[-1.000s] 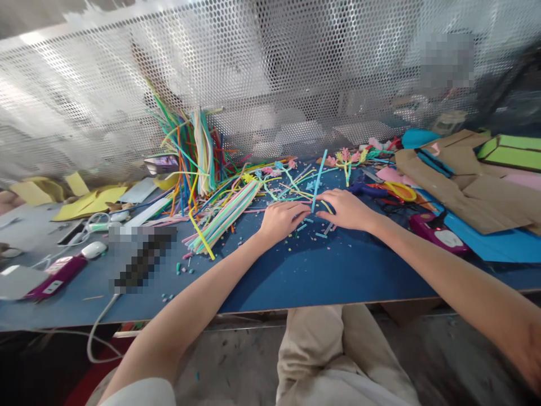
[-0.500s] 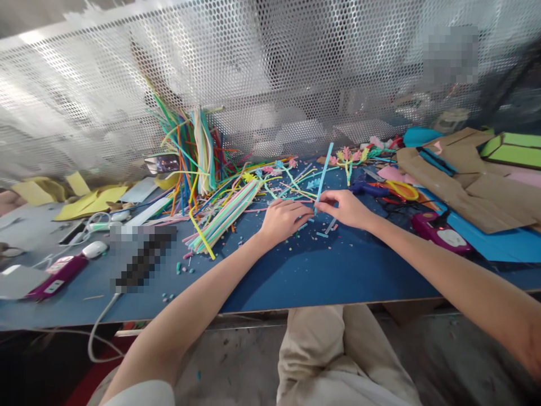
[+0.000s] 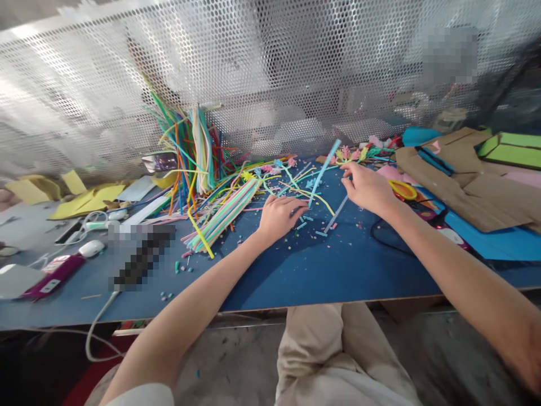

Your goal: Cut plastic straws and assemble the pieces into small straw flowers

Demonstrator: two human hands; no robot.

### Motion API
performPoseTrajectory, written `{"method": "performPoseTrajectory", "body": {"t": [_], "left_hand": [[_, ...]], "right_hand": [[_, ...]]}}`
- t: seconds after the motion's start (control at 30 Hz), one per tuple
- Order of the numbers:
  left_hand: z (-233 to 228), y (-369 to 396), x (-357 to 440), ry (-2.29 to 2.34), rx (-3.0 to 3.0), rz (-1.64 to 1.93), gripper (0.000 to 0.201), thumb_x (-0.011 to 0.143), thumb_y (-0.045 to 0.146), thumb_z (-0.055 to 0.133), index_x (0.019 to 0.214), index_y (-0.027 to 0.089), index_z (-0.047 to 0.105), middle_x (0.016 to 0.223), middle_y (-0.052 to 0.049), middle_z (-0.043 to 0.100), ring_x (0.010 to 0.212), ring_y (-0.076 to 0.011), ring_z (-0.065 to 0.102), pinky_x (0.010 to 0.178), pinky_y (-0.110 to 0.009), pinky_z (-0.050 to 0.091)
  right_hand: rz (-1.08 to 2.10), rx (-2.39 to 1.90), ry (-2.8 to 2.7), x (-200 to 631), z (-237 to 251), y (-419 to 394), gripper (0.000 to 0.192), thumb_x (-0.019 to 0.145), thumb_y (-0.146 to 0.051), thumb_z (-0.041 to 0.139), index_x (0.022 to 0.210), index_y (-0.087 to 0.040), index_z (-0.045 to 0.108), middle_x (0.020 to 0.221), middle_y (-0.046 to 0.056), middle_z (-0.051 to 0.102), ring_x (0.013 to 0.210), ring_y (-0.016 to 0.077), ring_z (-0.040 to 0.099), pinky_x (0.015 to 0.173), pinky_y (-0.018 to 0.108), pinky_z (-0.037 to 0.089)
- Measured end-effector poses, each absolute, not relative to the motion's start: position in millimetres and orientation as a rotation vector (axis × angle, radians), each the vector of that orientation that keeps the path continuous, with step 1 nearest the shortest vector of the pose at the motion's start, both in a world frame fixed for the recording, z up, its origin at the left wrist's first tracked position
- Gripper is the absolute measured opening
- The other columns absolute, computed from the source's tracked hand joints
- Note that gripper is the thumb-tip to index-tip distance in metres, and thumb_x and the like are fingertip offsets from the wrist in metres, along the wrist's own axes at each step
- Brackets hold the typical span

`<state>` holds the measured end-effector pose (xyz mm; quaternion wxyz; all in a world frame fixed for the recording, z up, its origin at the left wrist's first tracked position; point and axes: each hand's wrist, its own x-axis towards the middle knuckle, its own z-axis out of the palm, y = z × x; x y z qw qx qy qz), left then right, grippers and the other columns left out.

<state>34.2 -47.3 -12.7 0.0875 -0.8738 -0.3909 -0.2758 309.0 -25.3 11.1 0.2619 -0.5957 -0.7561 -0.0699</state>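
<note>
My left hand (image 3: 281, 217) is above the blue tabletop, thumb and fingers pinched on the lower end of a light blue pipe cleaner (image 3: 325, 172), which tilts up to the right. My right hand (image 3: 367, 189) is apart from it on the right, thumb and index finger spread with nothing visible between them. Under its fingertips lies a pale grey strip (image 3: 336, 214). Small cut bits (image 3: 321, 233) are scattered below the hands. Just behind are pipe-cleaner flowers in pink and yellow (image 3: 346, 153), and a blue one (image 3: 311, 184).
A bundle of pastel pipe cleaners (image 3: 228, 214) lies left of my hands, with more standing (image 3: 203, 149) against the perforated metal screen (image 3: 296, 67). On the right are a yellow ring-shaped handle (image 3: 402, 190), brown paper (image 3: 460, 180) and a black cable (image 3: 386, 243). A purple power strip (image 3: 54, 276) lies left.
My right hand has let go of the light blue pipe cleaner and moved right and up, covering the dark blue tool there. The pipe cleaner, still in my left hand, leans further right.
</note>
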Motion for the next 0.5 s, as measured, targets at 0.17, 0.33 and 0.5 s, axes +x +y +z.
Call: {"method": "performPoseTrajectory", "body": {"t": [0.17, 0.33, 0.5], "left_hand": [[-13.9, -45.0, 33.1, -1.241, -2.613, -0.853, 0.026, 0.102, 0.041, 0.048, 0.106, 0.029, 0.071, 0.107, 0.002, 0.077, 0.089, -0.0167, 0.07, 0.082, -0.035, 0.042], [-19.4, -42.0, 33.8, -1.282, -2.618, -0.832, 0.024, 0.101, 0.039, 0.049, 0.105, 0.03, 0.072, 0.103, 0.002, 0.078, 0.085, -0.0171, 0.07, 0.082, -0.036, 0.042], [-21.7, -41.9, 35.4, -1.29, -2.635, -0.868, 0.024, 0.101, 0.039, 0.05, 0.104, 0.03, 0.072, 0.106, 0.002, 0.077, 0.085, -0.0168, 0.07, 0.083, -0.036, 0.043]], "right_hand": [[-0.383, -1.872, -2.276, 332.2, 11.6, -19.8, 0.05, 0.093, -0.037, 0.051, 0.135, -0.01, 0.051, 0.122, 0.023, 0.066, 0.112, 0.0382, 0.061, 0.088, 0.048, 0.048], [-0.278, -2.168, -2.231, 366.5, 44.6, -6.1, 0.042, 0.093, -0.039, 0.054, 0.124, -0.011, 0.064, 0.115, 0.025, 0.069, 0.099, 0.0374, 0.066, 0.078, 0.046, 0.047], [-0.017, -2.157, -2.324, 415.0, 62.2, 27.1, 0.033, 0.085, -0.039, 0.07, 0.107, -0.015, 0.076, 0.107, 0.016, 0.074, 0.078, 0.019, 0.064, 0.073, 0.037, 0.043]]}}
